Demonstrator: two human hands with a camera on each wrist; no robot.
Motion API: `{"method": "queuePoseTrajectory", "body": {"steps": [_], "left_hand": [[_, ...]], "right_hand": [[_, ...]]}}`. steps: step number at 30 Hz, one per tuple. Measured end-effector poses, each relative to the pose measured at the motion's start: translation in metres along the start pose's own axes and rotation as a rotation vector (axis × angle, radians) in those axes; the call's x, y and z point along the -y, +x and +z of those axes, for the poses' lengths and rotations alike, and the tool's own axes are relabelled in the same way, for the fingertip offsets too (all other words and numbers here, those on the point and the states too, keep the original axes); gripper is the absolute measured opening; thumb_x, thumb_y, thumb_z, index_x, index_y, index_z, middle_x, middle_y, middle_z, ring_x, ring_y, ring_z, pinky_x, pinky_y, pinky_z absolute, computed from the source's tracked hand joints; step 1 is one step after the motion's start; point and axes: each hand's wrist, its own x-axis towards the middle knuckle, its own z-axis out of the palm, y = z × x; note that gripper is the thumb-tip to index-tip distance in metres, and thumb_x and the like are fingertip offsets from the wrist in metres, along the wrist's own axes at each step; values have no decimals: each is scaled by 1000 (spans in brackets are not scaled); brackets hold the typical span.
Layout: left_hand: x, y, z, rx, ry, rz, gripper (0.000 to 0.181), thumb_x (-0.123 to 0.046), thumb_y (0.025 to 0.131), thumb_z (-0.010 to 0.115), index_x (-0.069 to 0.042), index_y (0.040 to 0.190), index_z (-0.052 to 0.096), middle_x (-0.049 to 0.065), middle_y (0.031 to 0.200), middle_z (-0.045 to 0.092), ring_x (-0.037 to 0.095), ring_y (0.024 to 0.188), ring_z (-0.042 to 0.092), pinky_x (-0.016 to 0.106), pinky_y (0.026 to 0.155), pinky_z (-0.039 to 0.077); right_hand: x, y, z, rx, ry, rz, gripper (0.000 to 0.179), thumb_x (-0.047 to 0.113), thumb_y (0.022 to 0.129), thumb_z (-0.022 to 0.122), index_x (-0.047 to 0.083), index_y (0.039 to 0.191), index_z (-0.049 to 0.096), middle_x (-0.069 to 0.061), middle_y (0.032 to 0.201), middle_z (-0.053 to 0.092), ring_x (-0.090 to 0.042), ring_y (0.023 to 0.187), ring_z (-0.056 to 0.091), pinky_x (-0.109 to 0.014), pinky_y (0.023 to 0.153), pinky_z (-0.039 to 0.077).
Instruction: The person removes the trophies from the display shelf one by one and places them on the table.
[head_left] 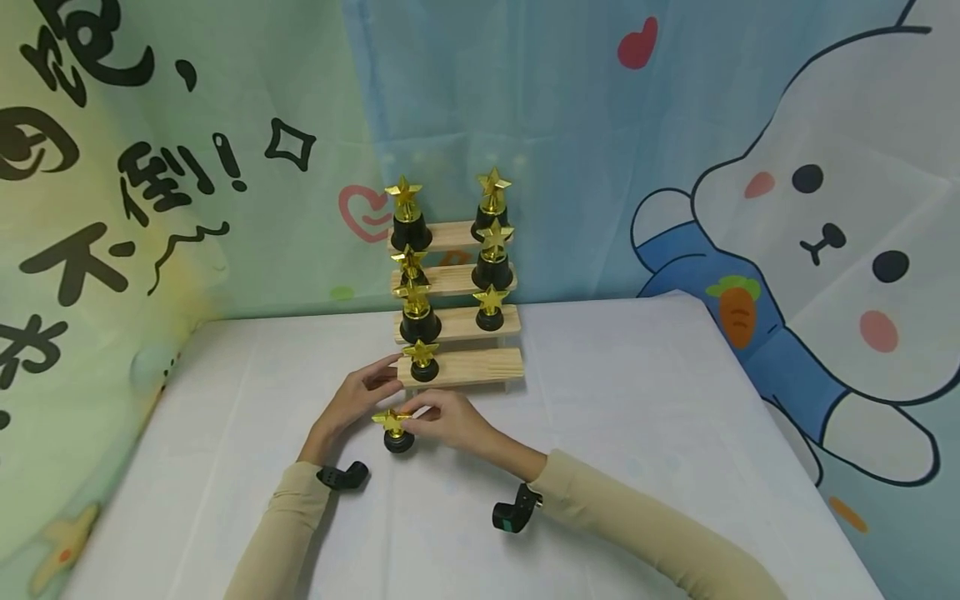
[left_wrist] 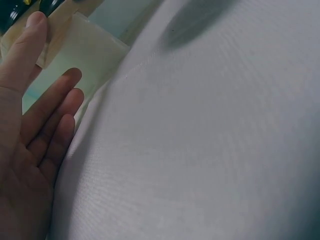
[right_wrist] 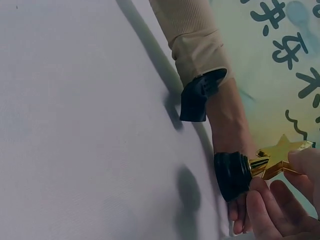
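my head view bright and even, both my wrist views dimmer and greyer, soft shadows across the white cloth (right_wrist: 85, 125), glints on the gold star (right_wrist: 281, 154)

White-covered table (head_left: 645, 417) beneath a four-tier wooden stand (head_left: 482, 364) with seven star trophies (head_left: 420, 325).

Eight gold star trophies (head_left: 398, 441), four wooden tiers (head_left: 476, 367) — plus two black wrist bands (head_left: 343, 476) and two beige sleeves (head_left: 637, 529).

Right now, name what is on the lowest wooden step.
A star trophy stands on the lowest step, at its left end; the trophy's base hides the surface beneath.
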Motion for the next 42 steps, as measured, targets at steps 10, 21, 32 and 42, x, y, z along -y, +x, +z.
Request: {"method": "queuePoseTrajectory", "body": {"steps": [10,21,32,42], "left_hand": [[-2,0,-1,1,-13,13,59,-36,91,67,-20,145,47,16,128,63,30,117,62,48,101,48],[-2,0,-1,-1,-20,8,59,-36,91,68,-21,144,48,16,128,63,30,117,61,49,101,47],[-4,-1,-2,0,-10,36,59,-33,92,67,-17,145,47,17,127,64,29,115,63,44,99,49],[1,0,0,-19,27,90,58,-35,92,67,-17,144,48,18,124,66,25,110,65,38,93,52]], "right_hand": [[-5,4,3,-18,-27,40,19,18,90,69,10,107,73,-7,111,69,-21,95,69,-14,73,51],[-14,8,3,-6,-58,50,19,16,89,70,8,106,73,-8,108,72,-21,93,70,-17,73,53],[-24,8,5,6,-58,65,16,16,90,69,9,103,73,-7,104,73,-11,88,68,-15,71,52],[-27,8,4,21,-48,73,16,18,90,68,10,104,72,-7,105,73,-5,84,66,-16,68,51]]}}
